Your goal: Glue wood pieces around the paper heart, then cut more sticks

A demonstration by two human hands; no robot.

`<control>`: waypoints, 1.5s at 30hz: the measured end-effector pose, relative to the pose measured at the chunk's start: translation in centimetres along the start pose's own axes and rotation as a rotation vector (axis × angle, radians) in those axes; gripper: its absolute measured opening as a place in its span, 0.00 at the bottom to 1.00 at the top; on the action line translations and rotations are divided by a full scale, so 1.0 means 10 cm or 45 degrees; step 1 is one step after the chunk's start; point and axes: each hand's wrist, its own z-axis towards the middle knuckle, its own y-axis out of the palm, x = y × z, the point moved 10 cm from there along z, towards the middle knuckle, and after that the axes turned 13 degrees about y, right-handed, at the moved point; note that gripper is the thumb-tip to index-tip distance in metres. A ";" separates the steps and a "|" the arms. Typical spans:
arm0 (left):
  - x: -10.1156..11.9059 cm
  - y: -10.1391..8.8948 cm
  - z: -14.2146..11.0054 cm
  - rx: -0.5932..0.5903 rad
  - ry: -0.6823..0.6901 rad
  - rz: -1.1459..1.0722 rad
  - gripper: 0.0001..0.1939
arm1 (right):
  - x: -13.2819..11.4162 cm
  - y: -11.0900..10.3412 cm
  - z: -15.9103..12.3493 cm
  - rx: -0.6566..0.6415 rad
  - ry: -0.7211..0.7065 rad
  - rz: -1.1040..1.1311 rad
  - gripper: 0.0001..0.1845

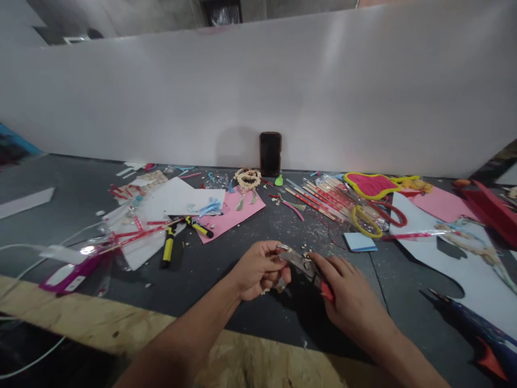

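My right hand (348, 293) is closed round red-handled metal pliers (304, 264), jaws pointing left. My left hand (260, 269) is curled in a pinch at the jaw tips, holding a small piece I cannot make out, with a pale bit showing under the fingers. Both hands hover just above the dark table mat (210, 275), near its front middle.
Yellow-handled pliers (168, 245) lie left on white paper. Pink paper (232, 213) with a bead bracelet (247, 179), a black phone (270, 153) against the white wall, sticks and yellow scissors (365, 221) behind. A glue gun (476, 328) lies right. Wooden table edge (81, 323) in front.
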 end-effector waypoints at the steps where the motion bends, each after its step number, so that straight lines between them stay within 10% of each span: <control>1: 0.00 0.00 0.01 0.016 0.017 0.008 0.10 | 0.01 0.01 -0.01 0.003 0.016 -0.014 0.31; 14: 0.30 -0.17 0.01 0.320 0.447 0.565 0.04 | 0.02 -0.02 0.02 0.031 0.136 -0.149 0.29; 26: 0.04 -0.05 0.03 0.094 0.069 0.084 0.09 | 0.02 0.01 0.01 0.010 0.026 -0.015 0.29; 45: 0.08 -0.07 0.02 0.130 0.124 0.252 0.09 | 0.04 -0.02 0.01 -0.002 -0.039 -0.015 0.29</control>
